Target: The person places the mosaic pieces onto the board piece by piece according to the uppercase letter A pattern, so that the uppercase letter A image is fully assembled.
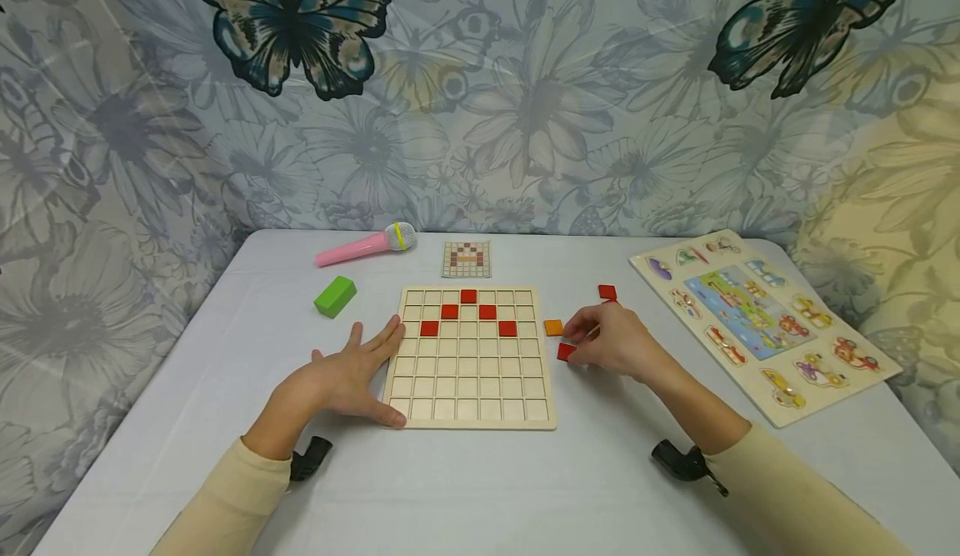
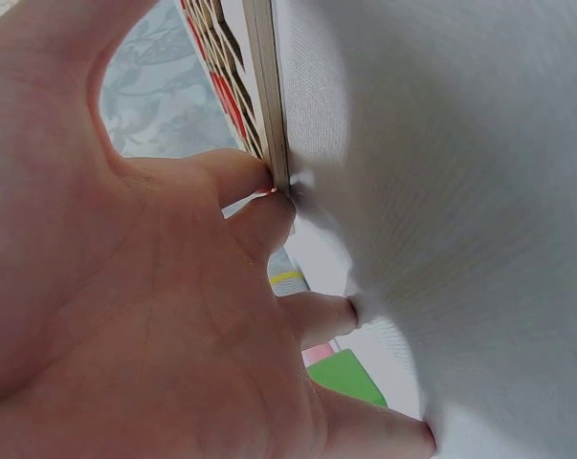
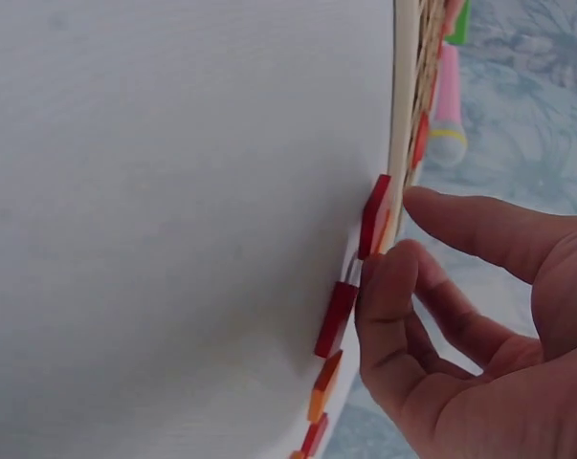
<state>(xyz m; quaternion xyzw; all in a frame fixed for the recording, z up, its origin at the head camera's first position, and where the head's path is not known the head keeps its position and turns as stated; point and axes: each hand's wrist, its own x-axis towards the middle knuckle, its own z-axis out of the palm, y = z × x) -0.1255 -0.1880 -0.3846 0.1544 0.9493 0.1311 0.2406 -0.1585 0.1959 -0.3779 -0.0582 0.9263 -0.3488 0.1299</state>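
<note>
A wooden grid board [image 1: 472, 385] lies flat in the middle of the table, with several red tiles [image 1: 468, 297] set in its upper cells. My left hand [image 1: 341, 381] rests at the board's left edge, thumb and fingers spread. To the right of the board, my right hand [image 1: 611, 339] is low over loose tiles, thumb and forefinger apart around a red tile [image 3: 374, 215] on the table. An orange tile [image 1: 553, 328] lies just beyond that one. More red tiles [image 1: 607, 292] lie behind the hand, one partly hidden by it.
A small pattern card [image 1: 467, 259] lies behind the board. At the back left are a pink toy microphone [image 1: 366, 246] and a green block [image 1: 335, 296]. A picture puzzle board [image 1: 765, 323] covers the table's right side. A patterned cloth [image 1: 525, 122] hangs behind.
</note>
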